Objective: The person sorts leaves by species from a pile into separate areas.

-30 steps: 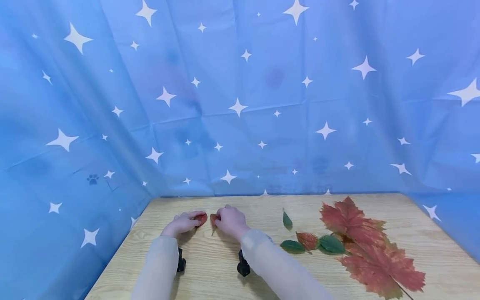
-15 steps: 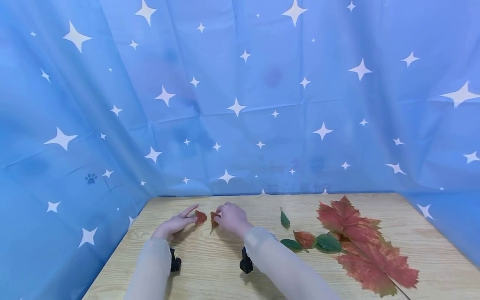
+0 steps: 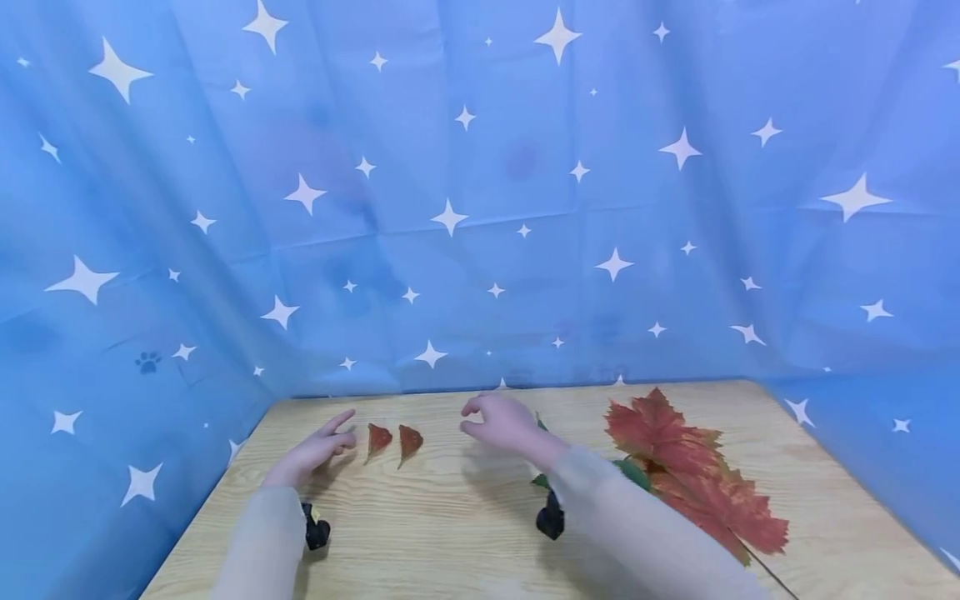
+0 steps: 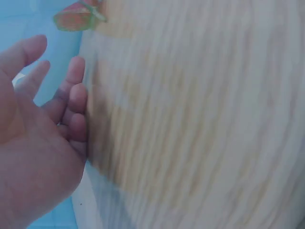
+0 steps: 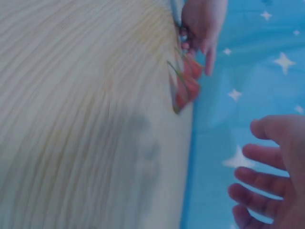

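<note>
Two small red-brown leaves, a left one (image 3: 378, 438) and a right one (image 3: 409, 443), lie side by side on the wooden table (image 3: 420, 533), stems toward the near side. Just left of them is my left hand (image 3: 313, 454), holding nothing, its index finger stretched out. To their right, my right hand (image 3: 506, 425) is held over the table with loosely bent, spread fingers and nothing in its grasp. The right wrist view shows both leaves (image 5: 187, 90) apart from my right hand (image 5: 269, 179). A red leaf (image 4: 74, 20) appears beyond my left hand (image 4: 43, 124) in the left wrist view.
Large red maple leaves (image 3: 663, 442) overlap at the table's right side, a long stem reaching the near side. A green leaf (image 3: 633, 473) lies beside them, and other green leaves are partly hidden by my right arm. A blue star-patterned curtain (image 3: 465, 308) hangs behind.
My right hand has let go of the right red-brown leaf and moved right. The left hand has released the other leaf and drawn away left. The head view has turned slightly rightward.
</note>
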Demonstrator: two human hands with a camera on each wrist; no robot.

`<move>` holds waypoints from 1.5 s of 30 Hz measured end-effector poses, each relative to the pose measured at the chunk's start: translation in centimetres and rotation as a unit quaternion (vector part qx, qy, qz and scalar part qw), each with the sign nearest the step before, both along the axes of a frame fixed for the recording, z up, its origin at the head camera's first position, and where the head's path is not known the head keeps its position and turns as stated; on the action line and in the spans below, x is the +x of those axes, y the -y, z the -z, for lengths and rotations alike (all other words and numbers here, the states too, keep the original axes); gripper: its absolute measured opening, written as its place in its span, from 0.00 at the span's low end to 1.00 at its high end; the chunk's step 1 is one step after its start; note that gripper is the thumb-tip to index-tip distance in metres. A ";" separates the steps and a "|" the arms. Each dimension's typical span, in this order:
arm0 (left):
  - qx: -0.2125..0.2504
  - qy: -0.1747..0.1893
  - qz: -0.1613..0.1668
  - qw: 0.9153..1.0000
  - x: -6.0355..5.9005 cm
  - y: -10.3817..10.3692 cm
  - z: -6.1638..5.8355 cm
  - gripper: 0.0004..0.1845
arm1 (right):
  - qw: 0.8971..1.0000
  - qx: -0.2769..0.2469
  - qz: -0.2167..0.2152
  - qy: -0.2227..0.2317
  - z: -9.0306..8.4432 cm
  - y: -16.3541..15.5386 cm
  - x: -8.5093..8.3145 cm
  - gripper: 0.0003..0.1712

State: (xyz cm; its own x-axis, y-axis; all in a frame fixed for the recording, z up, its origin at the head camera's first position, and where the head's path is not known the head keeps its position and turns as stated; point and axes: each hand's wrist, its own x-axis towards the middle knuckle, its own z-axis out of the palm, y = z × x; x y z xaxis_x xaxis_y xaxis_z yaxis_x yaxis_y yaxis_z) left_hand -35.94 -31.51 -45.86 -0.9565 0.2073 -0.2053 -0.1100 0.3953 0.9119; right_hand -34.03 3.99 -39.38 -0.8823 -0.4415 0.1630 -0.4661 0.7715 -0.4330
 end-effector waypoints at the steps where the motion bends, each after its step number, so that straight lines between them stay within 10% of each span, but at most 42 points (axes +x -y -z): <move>1: 0.008 -0.001 -0.007 1.000 0.0 0.1 -0.2 0.38 | 1.000 -0.003 -0.001 0.000 -0.3 -1.1 0.1 0.18; 11: -0.007 -0.057 0.015 0.998 0.5 -1.4 -5.8 0.35 | 0.997 -0.063 0.029 0.038 -1.9 -11.6 2.0 0.11; 20: -0.024 -0.119 0.090 0.989 0.2 -9.0 -9.3 0.33 | 0.990 -0.124 0.048 0.047 -1.2 -19.5 3.8 0.14; 45: -0.065 -0.184 0.339 0.920 2.0 -28.5 -5.8 0.24 | 0.955 -0.173 0.192 0.147 2.2 -23.7 6.0 0.14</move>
State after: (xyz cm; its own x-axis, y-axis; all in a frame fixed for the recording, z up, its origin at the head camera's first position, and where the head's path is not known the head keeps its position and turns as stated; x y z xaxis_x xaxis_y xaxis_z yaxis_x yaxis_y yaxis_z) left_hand -33.95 -3.01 -40.08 -0.6257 0.7790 0.0417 0.5096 0.3677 0.7778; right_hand -28.07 27.71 -41.56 -0.9984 -0.0406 -0.0384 0.0029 0.6478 -0.7618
